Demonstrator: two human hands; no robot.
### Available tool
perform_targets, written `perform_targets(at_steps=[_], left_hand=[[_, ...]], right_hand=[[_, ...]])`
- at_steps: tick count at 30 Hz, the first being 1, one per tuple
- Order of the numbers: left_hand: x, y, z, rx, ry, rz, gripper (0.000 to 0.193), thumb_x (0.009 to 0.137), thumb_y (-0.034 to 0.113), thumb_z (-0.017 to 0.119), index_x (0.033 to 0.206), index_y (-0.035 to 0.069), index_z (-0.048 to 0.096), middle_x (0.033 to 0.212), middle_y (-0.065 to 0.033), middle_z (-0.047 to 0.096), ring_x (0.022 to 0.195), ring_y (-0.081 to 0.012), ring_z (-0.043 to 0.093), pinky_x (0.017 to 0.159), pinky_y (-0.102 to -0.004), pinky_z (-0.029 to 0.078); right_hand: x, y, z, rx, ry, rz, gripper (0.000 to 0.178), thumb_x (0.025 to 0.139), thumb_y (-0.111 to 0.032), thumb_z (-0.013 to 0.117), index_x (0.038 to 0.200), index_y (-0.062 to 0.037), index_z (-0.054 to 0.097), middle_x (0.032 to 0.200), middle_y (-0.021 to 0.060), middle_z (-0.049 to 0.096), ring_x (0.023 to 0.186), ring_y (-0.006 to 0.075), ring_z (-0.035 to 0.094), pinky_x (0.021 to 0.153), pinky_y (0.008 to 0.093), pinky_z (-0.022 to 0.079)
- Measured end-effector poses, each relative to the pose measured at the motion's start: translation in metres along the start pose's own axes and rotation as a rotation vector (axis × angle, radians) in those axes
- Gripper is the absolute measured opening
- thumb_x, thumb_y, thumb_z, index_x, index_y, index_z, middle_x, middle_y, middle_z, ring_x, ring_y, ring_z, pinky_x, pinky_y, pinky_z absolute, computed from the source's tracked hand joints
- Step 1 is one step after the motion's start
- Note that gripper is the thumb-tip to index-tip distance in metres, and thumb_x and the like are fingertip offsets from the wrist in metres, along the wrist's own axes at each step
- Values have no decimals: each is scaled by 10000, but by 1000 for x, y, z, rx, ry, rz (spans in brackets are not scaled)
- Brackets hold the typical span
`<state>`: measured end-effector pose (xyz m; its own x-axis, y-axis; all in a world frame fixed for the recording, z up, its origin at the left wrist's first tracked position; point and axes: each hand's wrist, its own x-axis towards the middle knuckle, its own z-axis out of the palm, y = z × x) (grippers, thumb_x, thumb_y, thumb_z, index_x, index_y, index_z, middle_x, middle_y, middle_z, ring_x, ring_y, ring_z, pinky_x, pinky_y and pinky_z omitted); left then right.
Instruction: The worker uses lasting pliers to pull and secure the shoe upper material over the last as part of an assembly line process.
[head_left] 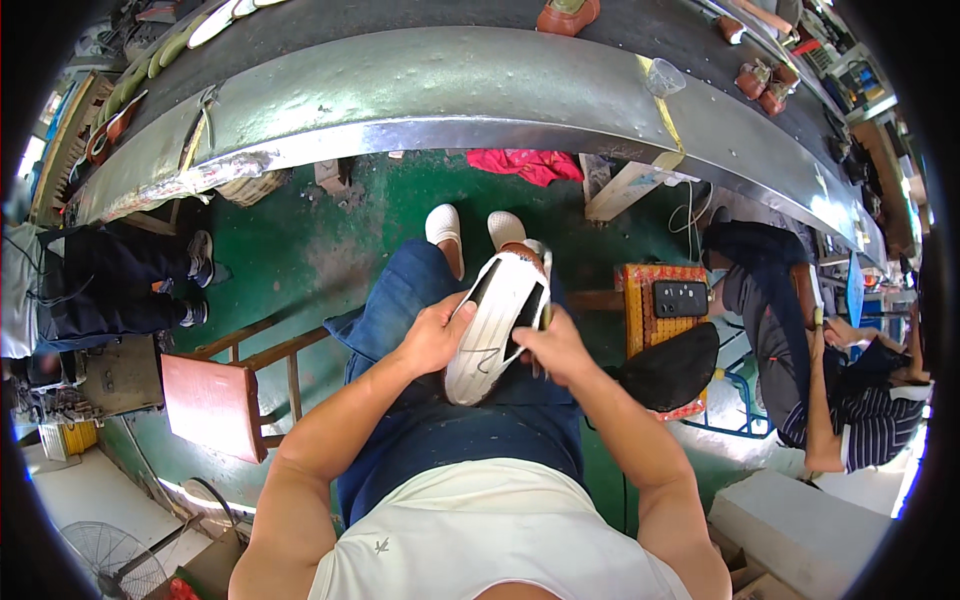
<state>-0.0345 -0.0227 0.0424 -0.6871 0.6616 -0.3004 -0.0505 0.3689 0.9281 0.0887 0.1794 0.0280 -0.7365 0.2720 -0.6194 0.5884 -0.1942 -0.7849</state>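
In the head view, the left hand [436,336] holds a shoe [498,318] by its left edge, the thumb laid over the rim and the rest of the fingers mostly hidden beneath. The shoe lies slantwise above the person's lap, between the two hands, its long white face upward, with a thin dark curved line near the close end and brown showing at the far end. The right hand [558,348] is curled just beside the shoe's right edge, fingers bent toward it; it is blurred, and whether it grips the rim or some small tool cannot be told. Under the shoe spread dark blue clothes [460,440], and beyond the knees two white clogs [443,224] rest on the green floor [340,235]. Ahead runs a metal-edged bench [450,75] with a dark top, bearing a brown shoe [568,17] near its middle and a clear cup [664,77] by a yellow strip [668,125]. A pink-red cloth [528,166] lies below the bench. To the left stands a stool [212,400] with a reddish-brown seat, near another person's dark-trousered legs [125,285]. To the right, a black phone [681,299] lies on an orange patterned seat [642,322], next to a black rounded object [672,370]; farther right sits a co-worker in a striped top [884,432].
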Motion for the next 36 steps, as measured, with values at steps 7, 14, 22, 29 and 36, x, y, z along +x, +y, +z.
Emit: perform_targets(at_steps=[7,14,22,29,36], left_hand=[[15,30,-22,-231,-588,-184,502,941,78,552,1440,27,552,1182,-18,687,1061,-87,620,878,-260,520],[-5,-15,-1,-464,-464,-223,802,924,64,674,1611,49,260,1452,-85,530,1313,-164,513,1092,-329,415],[-27,-11,18,-125,-352,-100,950,856,-36,657,1624,-2,99,1579,-191,364,1467,-226,358,1207,-336,278],[-21,-19,30,-912,-205,-354,721,1069,421,380,1627,13,173,1605,-110,390,1426,-218,435,1173,-340,334],[1,-62,52,-330,268,-293,672,1105,508,282,1360,-24,604,1277,-211,673,1251,-313,612,1072,-385,437]], right_hand=[[-33,-4,-20,-11,4,77,303,923,-158,685,1177,-13,606,978,57,679,786,148,642,626,309,536],[-90,-26,-50,-723,-125,-135,359,966,-200,622,1217,52,573,948,218,707,896,401,697,828,452,543],[-82,-51,-25,-1268,-169,-665,485,895,-119,641,1285,144,524,1160,319,620,1079,422,641,909,492,532],[-59,-75,-19,-1301,-463,-439,241,904,-202,658,935,34,619,852,252,693,802,453,684,769,516,546],[-77,-10,26,-911,-201,-387,259,938,-242,627,1016,0,580,944,260,672,923,457,661,827,530,519]])
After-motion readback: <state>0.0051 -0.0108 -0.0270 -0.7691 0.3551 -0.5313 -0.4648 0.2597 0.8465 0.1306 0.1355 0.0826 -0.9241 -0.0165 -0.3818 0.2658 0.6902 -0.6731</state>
